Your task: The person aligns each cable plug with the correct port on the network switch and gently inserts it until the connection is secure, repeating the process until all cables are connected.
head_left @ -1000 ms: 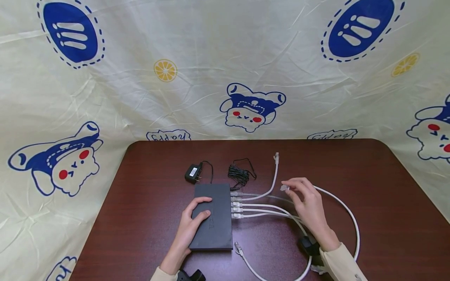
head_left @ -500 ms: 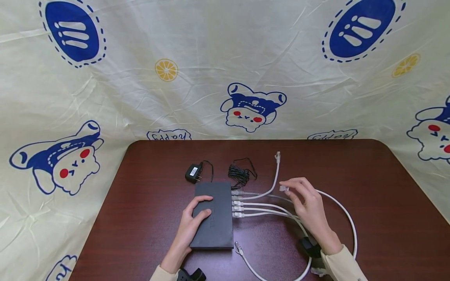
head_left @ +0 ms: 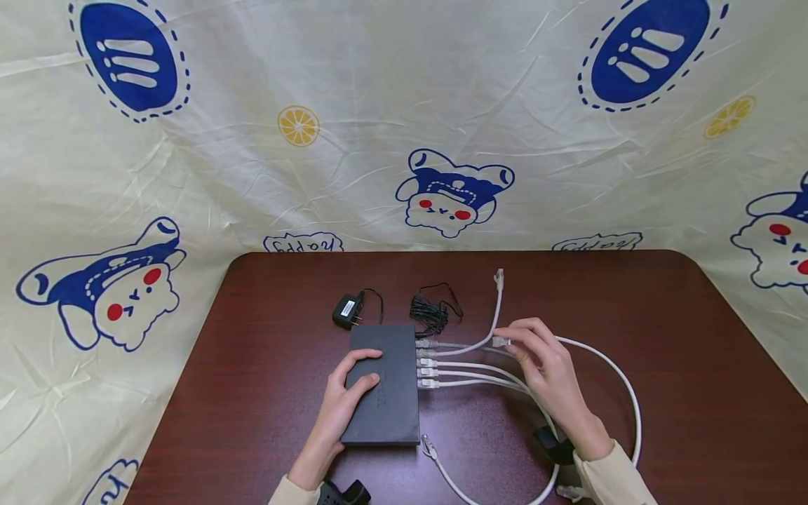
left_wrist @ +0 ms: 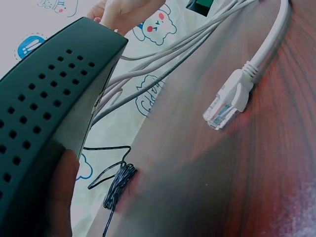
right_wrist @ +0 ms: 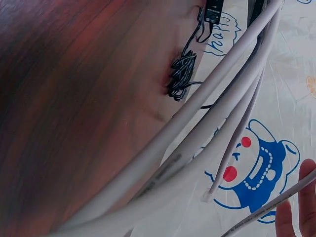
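Note:
In the head view my left hand (head_left: 349, 403) grips a black network switch (head_left: 394, 414) by its left side, thumb and a finger on top. The left wrist view shows the switch tilted, with vent holes along its side. Several white Ethernet cables (head_left: 467, 374) run from plugs in its right side. My right hand (head_left: 549, 368) pinches another Ethernet cable near its clear plug (head_left: 501, 341), right of the plugged row. In the right wrist view that cable (right_wrist: 261, 212) passes by the fingers (right_wrist: 307, 197).
A black power adapter (head_left: 346, 311) and a coiled black cord (head_left: 431, 314) lie behind the switch. One loose Ethernet plug (head_left: 429, 447) rests near the switch's front right corner. Another plug (head_left: 499, 279) points toward the table's back edge. The table (head_left: 265, 351) meets a printed cloth.
My right hand has moved slightly left with the pinched plug, closer to the switch's ports. The switch has shifted a little toward the back, with the left hand still gripping it.

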Available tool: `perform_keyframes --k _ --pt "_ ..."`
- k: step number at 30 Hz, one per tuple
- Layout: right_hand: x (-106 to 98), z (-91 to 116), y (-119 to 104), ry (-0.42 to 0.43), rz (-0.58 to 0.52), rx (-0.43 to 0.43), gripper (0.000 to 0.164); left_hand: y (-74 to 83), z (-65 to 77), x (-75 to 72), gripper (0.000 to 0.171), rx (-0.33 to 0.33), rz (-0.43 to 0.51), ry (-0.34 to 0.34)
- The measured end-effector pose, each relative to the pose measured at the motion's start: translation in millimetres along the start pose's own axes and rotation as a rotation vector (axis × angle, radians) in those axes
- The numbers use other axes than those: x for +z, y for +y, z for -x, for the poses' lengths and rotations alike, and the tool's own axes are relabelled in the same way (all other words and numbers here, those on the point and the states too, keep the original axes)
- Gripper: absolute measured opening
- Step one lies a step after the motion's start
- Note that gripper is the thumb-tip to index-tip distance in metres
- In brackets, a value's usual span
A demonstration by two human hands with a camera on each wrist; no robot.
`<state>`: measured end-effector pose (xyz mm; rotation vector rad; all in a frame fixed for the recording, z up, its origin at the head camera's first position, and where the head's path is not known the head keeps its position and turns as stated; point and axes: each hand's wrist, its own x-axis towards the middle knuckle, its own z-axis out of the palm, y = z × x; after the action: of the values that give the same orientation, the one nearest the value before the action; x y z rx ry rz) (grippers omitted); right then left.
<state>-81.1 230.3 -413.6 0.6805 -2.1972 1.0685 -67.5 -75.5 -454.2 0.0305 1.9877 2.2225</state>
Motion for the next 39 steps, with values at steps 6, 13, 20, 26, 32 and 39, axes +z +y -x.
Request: perform_keyframes --k 6,13,20,26,32,39 --pt "1.1 -1.0 -2.6 -0.016 -0.005 -0.020 0.048 3.0 -1.9 1.6 0.030 0.011 -0.006 0.005" --pt "3.4 -3.6 -10.9 -0.037 -0.013 0.029 0.039 6.6 -4.0 3.4 0.029 0.013 -0.022 0.006" --pt "9.0 -3.6 -14.2 -0.035 -0.049 -0.021 0.042 8.1 -4.6 4.7 0.029 0.017 -0.012 0.007" --pt "14.3 -3.4 -15.0 -0.033 -0.092 -0.050 0.043 9.0 -5.1 5.8 0.030 0.013 0.009 0.004" --pt "17.3 -2.2 -19.0 -0.046 -0.099 -0.048 0.039 10.3 -5.2 7.2 0.030 0.004 0.029 0.002" --pt "20.3 0.4 -24.6 -0.059 -0.102 -0.036 0.039 12.0 -5.3 8.3 0.030 -0.004 0.033 0.001"
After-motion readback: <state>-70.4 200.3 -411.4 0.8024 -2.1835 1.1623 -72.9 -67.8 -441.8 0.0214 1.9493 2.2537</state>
